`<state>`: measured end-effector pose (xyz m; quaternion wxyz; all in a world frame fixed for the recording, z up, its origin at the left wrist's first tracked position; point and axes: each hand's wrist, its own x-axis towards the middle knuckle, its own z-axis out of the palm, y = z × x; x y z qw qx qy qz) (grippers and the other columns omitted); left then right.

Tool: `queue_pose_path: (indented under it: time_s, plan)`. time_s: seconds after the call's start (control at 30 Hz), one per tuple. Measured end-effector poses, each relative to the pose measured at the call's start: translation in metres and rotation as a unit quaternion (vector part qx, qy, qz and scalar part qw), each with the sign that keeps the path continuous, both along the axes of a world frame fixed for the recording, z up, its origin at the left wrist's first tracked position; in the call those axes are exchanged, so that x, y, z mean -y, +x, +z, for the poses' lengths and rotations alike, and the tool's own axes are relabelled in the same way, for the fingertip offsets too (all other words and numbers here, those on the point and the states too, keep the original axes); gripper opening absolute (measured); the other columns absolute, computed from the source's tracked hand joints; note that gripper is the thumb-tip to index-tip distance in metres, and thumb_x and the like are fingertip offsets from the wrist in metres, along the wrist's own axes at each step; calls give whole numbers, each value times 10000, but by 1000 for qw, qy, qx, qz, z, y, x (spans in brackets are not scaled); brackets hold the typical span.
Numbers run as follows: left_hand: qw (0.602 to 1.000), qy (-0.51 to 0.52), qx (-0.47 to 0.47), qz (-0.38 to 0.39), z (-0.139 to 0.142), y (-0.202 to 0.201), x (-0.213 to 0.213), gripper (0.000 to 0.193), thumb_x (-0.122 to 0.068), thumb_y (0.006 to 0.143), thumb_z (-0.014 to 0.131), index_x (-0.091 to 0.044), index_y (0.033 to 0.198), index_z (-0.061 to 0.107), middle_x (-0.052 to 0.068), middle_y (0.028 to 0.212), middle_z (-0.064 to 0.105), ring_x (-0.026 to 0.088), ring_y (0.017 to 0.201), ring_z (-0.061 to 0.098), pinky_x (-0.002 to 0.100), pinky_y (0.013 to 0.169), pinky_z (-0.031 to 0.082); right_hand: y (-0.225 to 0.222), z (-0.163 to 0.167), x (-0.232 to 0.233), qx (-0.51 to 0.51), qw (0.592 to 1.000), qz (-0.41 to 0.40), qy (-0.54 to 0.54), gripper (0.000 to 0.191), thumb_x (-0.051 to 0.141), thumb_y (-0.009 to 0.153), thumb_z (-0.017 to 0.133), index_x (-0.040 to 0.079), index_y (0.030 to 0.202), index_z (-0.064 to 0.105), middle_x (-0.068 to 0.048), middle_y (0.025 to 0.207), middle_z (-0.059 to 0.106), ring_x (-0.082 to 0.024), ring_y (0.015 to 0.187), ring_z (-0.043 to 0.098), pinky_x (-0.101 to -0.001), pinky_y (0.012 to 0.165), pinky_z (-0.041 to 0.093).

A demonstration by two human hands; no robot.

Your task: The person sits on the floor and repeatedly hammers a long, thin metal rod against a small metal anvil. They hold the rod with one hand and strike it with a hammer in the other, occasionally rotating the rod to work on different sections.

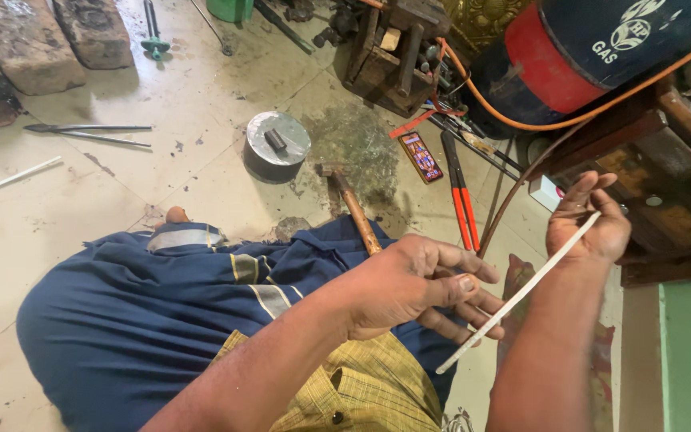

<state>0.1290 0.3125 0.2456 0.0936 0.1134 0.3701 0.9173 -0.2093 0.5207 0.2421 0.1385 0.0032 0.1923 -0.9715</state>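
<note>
While the left hand (pixel 417 288) pinches the thin white rod (pixel 521 292) near its lower end, the right hand (pixel 589 220) curls round its far end; the rod looks straight, unworked, above the lap, hammer (pixel 353 204) idle on floor.

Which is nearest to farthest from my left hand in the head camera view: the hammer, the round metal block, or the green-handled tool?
From the left hand:
1. Hammer, just above the hand, lying across the lap.
2. Round metal block, farther up on the floor.
3. Green-handled tool, far upper left.
</note>
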Motion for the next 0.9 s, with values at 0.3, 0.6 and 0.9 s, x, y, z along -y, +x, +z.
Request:
queue_pose_path:
  time_s: [0.3,0.6,0.9]
  plan:
    - [879,-422,-66,213,-30,11,16,382,-104,829,809,-118,1207,757,124,771,694,155,695,653,315,728,589,64,30,-6,-188,960,145,148,288,139,1179,510,-48,1377,607,-184,1026,691,-267,890,714,-349,802,634]
    - [780,-502,-46,372,-76,32,85,172,1,722,800,-62,882,792,65,804,721,216,766,701,335,697,534,136,26,11,-229,914,181,280,373,267,1142,503,-57,1321,548,-209,975,677,-412,1040,698,-454,866,614]
    - [787,-466,-40,402,-91,6,80,219,15,711,829,-59,913,790,68,798,717,203,765,698,330,701,541,158,44,15,-223,908,117,335,391,267,1081,502,-80,1251,559,-205,923,673,-442,1033,710,-470,849,612]
